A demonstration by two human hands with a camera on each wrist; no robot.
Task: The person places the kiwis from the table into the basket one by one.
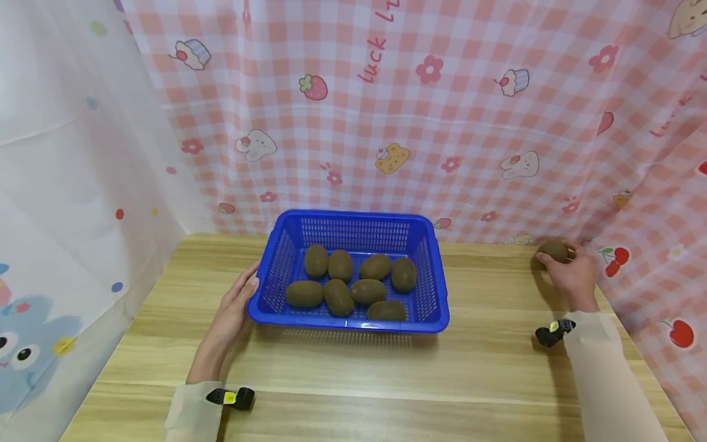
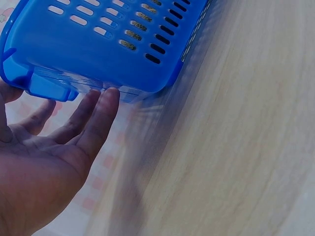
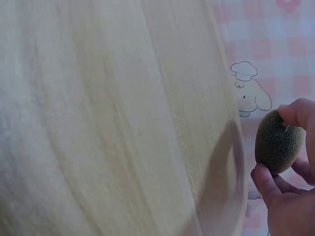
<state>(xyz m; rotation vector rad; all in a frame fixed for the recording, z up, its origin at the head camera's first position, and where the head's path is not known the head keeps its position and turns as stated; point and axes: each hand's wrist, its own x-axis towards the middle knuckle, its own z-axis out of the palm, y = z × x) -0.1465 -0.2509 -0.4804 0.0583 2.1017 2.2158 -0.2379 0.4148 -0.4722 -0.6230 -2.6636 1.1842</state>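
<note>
Toward the back right corner of the table, my right hand (image 1: 577, 277) holds a brown kiwi (image 1: 554, 250) between thumb and fingers. The right wrist view shows this fuzzy kiwi (image 3: 278, 142) gripped near its ends, beside the table edge. My left hand (image 1: 231, 312) rests against the left end of a blue plastic basket (image 1: 348, 325). In the left wrist view its fairly straight fingers (image 2: 98, 118) touch the basket's outer wall, with the thumb by the rim. Several kiwis (image 1: 338, 298) lie in the basket, in two rough rows.
The wooden table (image 1: 353, 380) carries the basket near its back edge. A pink checked cloth (image 1: 353, 123) hangs behind and on the right; a white patterned cloth (image 1: 72, 153) hangs on the left. Each wrist wears a small black camera (image 1: 243, 399).
</note>
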